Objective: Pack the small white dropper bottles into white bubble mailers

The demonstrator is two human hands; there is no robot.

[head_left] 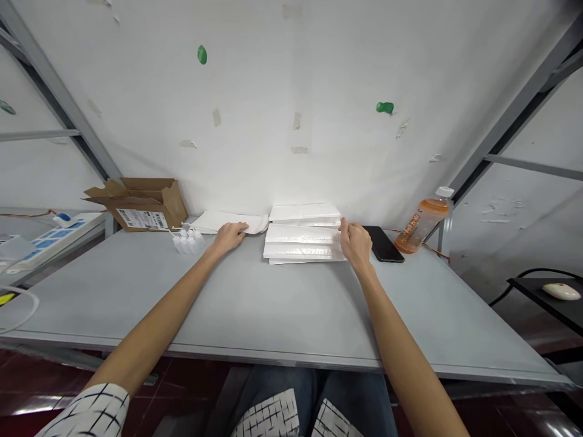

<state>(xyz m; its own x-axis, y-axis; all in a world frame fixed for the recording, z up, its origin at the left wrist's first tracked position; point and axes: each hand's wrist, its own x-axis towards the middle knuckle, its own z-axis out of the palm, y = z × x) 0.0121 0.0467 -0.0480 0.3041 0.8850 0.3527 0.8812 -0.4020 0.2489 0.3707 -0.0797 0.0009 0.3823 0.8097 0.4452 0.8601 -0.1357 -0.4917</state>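
In the middle of the grey table lies a pile of glossy white folded packets [303, 243], stacked in uneven layers. My right hand [356, 243] is closed at its right edge, thumb up against the packets. To the left, beside the wall, is a stack of flat white paper pieces [214, 221]. My left hand [231, 237] has its fingers curled at the front of that stack, and the fingertips are partly hidden. Several small white bottles [187, 240] stand just left of this hand.
An open cardboard box [150, 203] sits at the back left, near a power strip [50, 240]. On the right are a black phone [384, 244] and a leaning bottle of orange drink [423, 220]. A white mouse [561, 291] rests on a dark side shelf [542, 297].
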